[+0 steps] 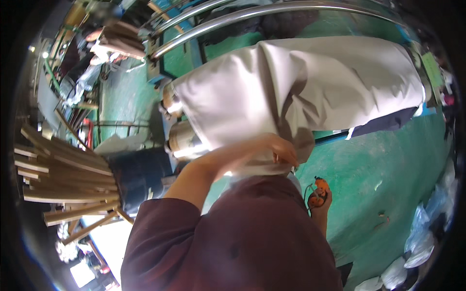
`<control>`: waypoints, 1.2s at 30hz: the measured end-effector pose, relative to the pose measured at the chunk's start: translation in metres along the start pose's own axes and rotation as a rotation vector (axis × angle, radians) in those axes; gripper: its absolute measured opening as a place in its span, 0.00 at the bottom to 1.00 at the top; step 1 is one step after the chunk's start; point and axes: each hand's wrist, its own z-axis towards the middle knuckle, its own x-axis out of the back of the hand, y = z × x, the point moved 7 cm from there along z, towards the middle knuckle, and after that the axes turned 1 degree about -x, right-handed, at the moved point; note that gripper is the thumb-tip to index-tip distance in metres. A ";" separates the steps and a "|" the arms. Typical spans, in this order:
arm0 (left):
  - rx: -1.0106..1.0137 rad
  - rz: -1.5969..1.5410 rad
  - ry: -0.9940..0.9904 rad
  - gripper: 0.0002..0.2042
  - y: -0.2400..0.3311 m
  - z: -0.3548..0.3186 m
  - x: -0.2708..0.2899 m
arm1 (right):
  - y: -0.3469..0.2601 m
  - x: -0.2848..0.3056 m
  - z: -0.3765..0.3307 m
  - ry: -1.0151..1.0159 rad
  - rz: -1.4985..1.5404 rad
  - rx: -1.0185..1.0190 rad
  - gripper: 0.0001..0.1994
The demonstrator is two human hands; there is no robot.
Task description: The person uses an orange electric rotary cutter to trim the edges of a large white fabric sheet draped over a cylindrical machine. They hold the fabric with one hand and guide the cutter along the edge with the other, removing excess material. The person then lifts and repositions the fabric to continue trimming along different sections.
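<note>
A wide cream fabric sheet [233, 87] lies draped over metal rollers [182, 136], with deep folds at its middle. Its near part hangs down in front of my body. There my left hand [284, 151] has its fingers curled on the gathered cloth, which it appears to pinch; the fingertips are partly hidden. To the right of my body, my right hand [321, 211] is closed around a small orange-and-black handheld object [318, 193] with a thin grey loop or cord beside it. Its exact kind is unclear, and my body covers most of the right arm.
Steel rails [272, 8] cross the far side. At left, wooden strips [73, 169] stick out of a dark drum [141, 177]. Dark cloth [388, 121] hangs under the sheet at right. Plastic bags [420, 242] lie on the green floor [369, 194] at lower right.
</note>
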 end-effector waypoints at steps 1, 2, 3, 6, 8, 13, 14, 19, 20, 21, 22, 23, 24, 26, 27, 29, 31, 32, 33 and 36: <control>-0.254 0.221 0.342 0.16 -0.002 -0.008 0.046 | 0.005 -0.004 -0.007 -0.014 0.002 0.008 0.12; -0.521 0.432 0.677 0.17 -0.014 -0.024 0.092 | 0.007 -0.002 -0.011 -0.019 -0.020 0.023 0.12; -0.446 0.299 0.965 0.16 -0.049 -0.045 0.147 | 0.008 0.002 -0.015 -0.021 -0.034 0.045 0.12; -0.057 0.412 1.719 0.33 -0.061 -0.153 0.276 | 0.012 0.013 -0.024 0.029 0.022 0.211 0.10; 0.351 0.477 1.685 0.42 -0.097 -0.197 0.315 | 0.015 0.033 -0.009 -0.149 -0.125 0.184 0.11; 0.507 0.673 1.573 0.27 -0.237 -0.219 0.348 | 0.063 0.016 -0.029 0.047 0.096 0.107 0.12; 0.495 0.603 1.543 0.23 -0.229 -0.214 0.341 | 0.068 0.027 -0.025 0.070 0.036 0.107 0.12; 0.379 0.952 1.611 0.17 -0.262 -0.250 0.318 | 0.076 -0.030 -0.017 0.013 -0.228 0.108 0.12; 0.366 1.012 1.617 0.17 -0.279 -0.264 0.308 | 0.081 -0.045 -0.022 0.051 -0.180 0.049 0.12; 0.347 0.874 1.758 0.17 -0.293 -0.279 0.290 | 0.082 -0.047 -0.018 0.034 -0.168 0.047 0.12; 0.341 0.720 1.897 0.18 -0.312 -0.300 0.261 | 0.084 -0.051 -0.014 0.015 -0.163 0.041 0.11; 0.522 0.513 1.901 0.20 -0.334 -0.321 0.227 | 0.085 -0.075 -0.025 0.041 -0.181 0.049 0.11; 0.802 0.105 1.866 0.23 -0.446 -0.382 0.190 | 0.087 -0.110 -0.033 0.024 -0.224 0.013 0.11; 1.012 -0.163 1.956 0.24 -0.507 -0.408 0.096 | 0.083 -0.127 -0.045 0.045 -0.221 -0.022 0.11; 1.168 -0.368 1.975 0.25 -0.501 -0.407 0.038 | 0.080 -0.120 -0.039 0.074 -0.210 0.001 0.11; 1.279 -0.518 1.748 0.20 -0.521 -0.424 -0.051 | 0.082 -0.133 -0.032 0.053 -0.182 0.010 0.10; 1.293 -0.416 1.495 0.20 -0.477 -0.412 -0.086 | 0.078 -0.105 -0.004 0.043 -0.153 -0.057 0.10; 1.310 -0.193 1.359 0.20 -0.455 -0.410 -0.086 | 0.076 -0.091 0.010 0.036 -0.138 -0.093 0.10; 1.381 -0.214 1.532 0.21 -0.445 -0.418 -0.092 | 0.072 -0.087 0.017 -0.014 -0.193 -0.038 0.11; 0.816 0.653 1.955 0.13 -0.342 -0.396 -0.057 | 0.073 -0.089 0.001 0.022 -0.155 -0.096 0.11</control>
